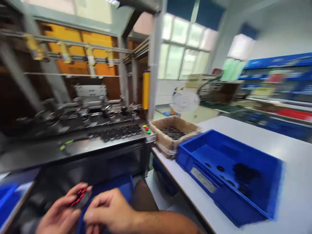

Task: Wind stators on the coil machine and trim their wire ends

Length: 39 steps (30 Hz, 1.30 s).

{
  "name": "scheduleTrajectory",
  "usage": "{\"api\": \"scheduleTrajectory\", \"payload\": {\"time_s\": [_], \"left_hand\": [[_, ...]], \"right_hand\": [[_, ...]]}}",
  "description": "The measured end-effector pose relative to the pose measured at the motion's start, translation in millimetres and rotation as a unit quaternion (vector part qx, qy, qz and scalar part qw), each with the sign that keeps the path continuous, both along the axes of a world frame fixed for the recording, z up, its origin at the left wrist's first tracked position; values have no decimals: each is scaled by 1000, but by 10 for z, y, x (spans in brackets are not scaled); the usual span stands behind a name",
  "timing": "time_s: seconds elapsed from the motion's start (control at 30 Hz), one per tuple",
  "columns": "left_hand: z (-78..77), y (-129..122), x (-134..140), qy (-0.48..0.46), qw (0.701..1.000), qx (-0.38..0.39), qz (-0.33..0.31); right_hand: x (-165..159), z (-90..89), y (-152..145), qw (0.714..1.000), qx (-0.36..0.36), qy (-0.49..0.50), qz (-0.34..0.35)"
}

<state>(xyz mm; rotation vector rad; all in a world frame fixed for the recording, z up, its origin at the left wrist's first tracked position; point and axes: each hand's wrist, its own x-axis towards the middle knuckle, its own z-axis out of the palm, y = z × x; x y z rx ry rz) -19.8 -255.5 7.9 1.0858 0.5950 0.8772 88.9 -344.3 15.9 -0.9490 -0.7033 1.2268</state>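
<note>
My left hand point(60, 211) is closed round a small round dark part with red marks point(80, 197), held between the thumb and fingers. Just right of it, my right hand point(110, 209) has its fingers curled into a pinch; whatever they hold, if anything, is hidden. Below both hands lies a blue bin point(122, 188), partly covered by them. Several round black parts point(119, 132) stand in rows on the metal machine bench point(80, 147) ahead.
On the white table point(299, 182) to my right sits a blue crate point(198, 159) with some black parts inside. A cardboard box point(162, 141) of dark pieces stands beside it. Coloured buttons point(147, 129) sit at the bench corner, near green-handled pliers point(66, 144).
</note>
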Motion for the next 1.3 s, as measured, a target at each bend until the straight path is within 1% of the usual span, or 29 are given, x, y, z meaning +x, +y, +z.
{"api": "scheduleTrajectory", "payload": {"time_s": [0.03, 0.07, 0.1, 0.17, 0.2, 0.27, 0.37, 0.43, 0.53, 0.57, 0.6, 0.63, 0.67, 0.7, 0.73, 0.77, 0.8, 0.83, 0.87, 0.9, 0.93, 0.97, 1.0, 1.07, 1.17, 1.23, 1.3], "left_hand": [[62, -54, -43, -30, 999, 12, 7], [128, -94, -71, -60, 997, 39, 4], [188, -108, -85, -80, 994, 73, -6], [261, -60, -103, -107, 985, 137, -13], [273, -23, -125, -109, 982, 157, -9], [265, 8, -200, -83, 982, 166, -22], [225, -69, -328, -54, 986, 154, -40], [193, -116, -389, -56, 984, 163, -44], [151, -101, -450, -65, 973, 217, -44], [142, -86, -469, -59, 968, 241, -32], [135, -73, -487, -47, 964, 263, -8], [130, -68, -503, -27, 960, 278, 22], [129, -72, -515, 2, 958, 283, 48], [129, -85, -521, 34, 958, 279, 61], [132, -107, -519, 64, 958, 271, 60], [136, -132, -509, 89, 960, 263, 46], [140, -159, -492, 108, 960, 256, 25], [145, -181, -470, 116, 960, 254, 6], [150, -198, -445, 117, 959, 256, -6], [154, -206, -422, 115, 958, 263, -13], [156, -208, -403, 111, 955, 273, -19], [158, -203, -389, 107, 952, 286, -22], [159, -196, -382, 105, 948, 300, -19], [160, -180, -385, 107, 935, 337, 9], [164, -172, -413, 111, 906, 401, 72], [169, -175, -434, 114, 889, 433, 94], [174, -181, -455, 118, 880, 448, 104]], "right_hand": [[-37, 63, -77, 999, 25, 21, -20], [-44, 126, -138, 999, 29, 45, -12], [-19, 178, -166, 997, 28, 72, 7], [62, 215, -112, 992, 20, 109, 57], [84, 205, -52, 992, 21, 100, 74], [50, 164, 53, 989, 31, 83, 119], [-110, 118, 96, 981, 59, 65, 171], [-196, 103, 90, 979, 72, 62, 182], [-214, 82, 80, 980, 78, 36, 180], [-190, 71, 74, 982, 82, 12, 169], [-154, 57, 63, 984, 92, -29, 147], [-109, 41, 49, 984, 109, -91, 107], [-58, 25, 31, 975, 136, -171, 50], [-5, 8, 11, 950, 174, -261, -13], [46, -5, -9, 909, 214, -351, -69], [91, -15, -27, 859, 253, -430, -111], [128, -20, -41, 811, 287, -491, -135], [155, -21, -51, 773, 312, -533, -145], [174, -19, -58, 746, 328, -560, -145], [185, -15, -61, 730, 337, -576, -145], [191, -11, -63, 723, 341, -583, -147], [193, -8, -65, 722, 342, -583, -148], [193, -5, -69, 729, 338, -577, -146], [194, 4, -81, 759, 324, -549, -132], [185, 52, -97, 806, 315, -490, -106], [164, 113, -91, 827, 307, -462, -92], [134, 183, -75, 844, 291, -445, -77]]}}
